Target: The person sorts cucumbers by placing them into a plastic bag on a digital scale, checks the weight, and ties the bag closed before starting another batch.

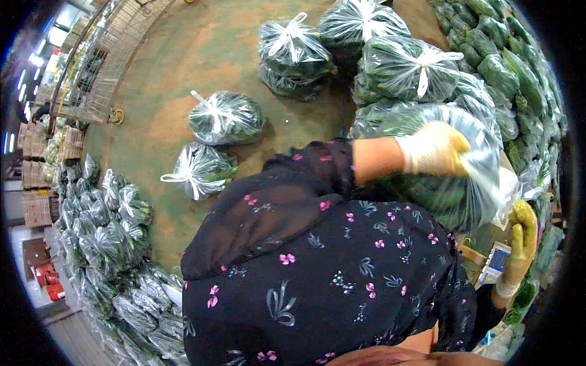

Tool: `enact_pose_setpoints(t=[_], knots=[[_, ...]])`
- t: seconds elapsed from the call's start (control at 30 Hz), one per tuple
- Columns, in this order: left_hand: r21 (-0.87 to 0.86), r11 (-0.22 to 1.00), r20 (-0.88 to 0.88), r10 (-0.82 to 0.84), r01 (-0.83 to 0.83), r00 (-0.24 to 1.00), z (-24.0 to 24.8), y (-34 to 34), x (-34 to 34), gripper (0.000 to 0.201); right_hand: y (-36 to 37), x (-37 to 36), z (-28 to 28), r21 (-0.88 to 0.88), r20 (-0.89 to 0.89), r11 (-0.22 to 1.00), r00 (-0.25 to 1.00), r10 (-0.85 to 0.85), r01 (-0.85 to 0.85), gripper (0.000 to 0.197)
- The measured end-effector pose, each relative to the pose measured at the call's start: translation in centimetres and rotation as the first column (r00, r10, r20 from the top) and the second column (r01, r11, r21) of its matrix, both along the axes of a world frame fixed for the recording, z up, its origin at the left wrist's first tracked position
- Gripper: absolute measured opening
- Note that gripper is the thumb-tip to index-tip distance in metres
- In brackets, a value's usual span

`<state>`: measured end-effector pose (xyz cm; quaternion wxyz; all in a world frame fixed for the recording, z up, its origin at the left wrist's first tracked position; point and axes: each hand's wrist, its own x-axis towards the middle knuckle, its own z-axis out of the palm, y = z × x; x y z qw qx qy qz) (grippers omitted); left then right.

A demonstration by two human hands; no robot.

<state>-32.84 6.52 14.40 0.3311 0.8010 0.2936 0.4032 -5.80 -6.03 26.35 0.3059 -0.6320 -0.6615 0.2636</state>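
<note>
My left hand (434, 150), in a pale glove with a yellowish palm, reaches across to the right. Its fingers are closed on the film of a large clear plastic bag (482, 183) filled with dark green vegetables, whose exact kind I cannot make out. The bag's film is pulled taut toward the right. At its right edge my right hand (520, 247), gloved in yellow, is raised with fingers extended and apart. Whitish film (508, 192) lies just above those fingertips; whether they touch it I cannot tell.
Tied clear bags of greens (226, 117) stand on the green-brown floor (152, 122), some stacked beside a tied bag (412, 68). Bagged produce is heaped at right (497, 76) and left (104, 244). A wire cage trolley (101, 61) stands far left. A box (493, 263) lies by my right hand.
</note>
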Motion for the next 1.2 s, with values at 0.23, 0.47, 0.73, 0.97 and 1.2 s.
enact_pose_setpoints(t=[0.23,0.47,0.73,0.97,1.2], knots=[[-0.305,0.863,0.043,0.435,-0.403,0.899,-1.1,-0.7,-16.2,0.029,3.9,9.7,-2.3,-0.043,-0.117,0.999,0.993,-0.03,0.026,0.027],[-0.348,0.245,-0.234,0.912,-0.905,0.337,-3.2,-7.1,-35.2,0.021,8.9,19.6,-6.1,-0.053,0.03,0.996,0.997,0.067,-0.066,0.029],[0.326,0.077,-0.887,0.369,-0.942,-0.276,-17.0,-16.5,-50.7,0.031,6.5,22.6,-9.7,-0.301,0.006,0.922,0.968,-0.252,0.242,0.027],[-0.028,0.494,-0.993,0.088,-0.869,0.081,-24.4,-19.3,-55.8,0.027,3.0,11.1,-10.7,-0.236,-0.013,0.843,0.866,-0.5,0.483,0.025],[-0.538,0.651,-0.843,-0.422,-0.536,0.334,-22.8,-2.4,-34.1,0.034,-5.1,15.6,-16.1,-0.385,-0.218,0.728,0.71,-0.67,0.568,0.02]])
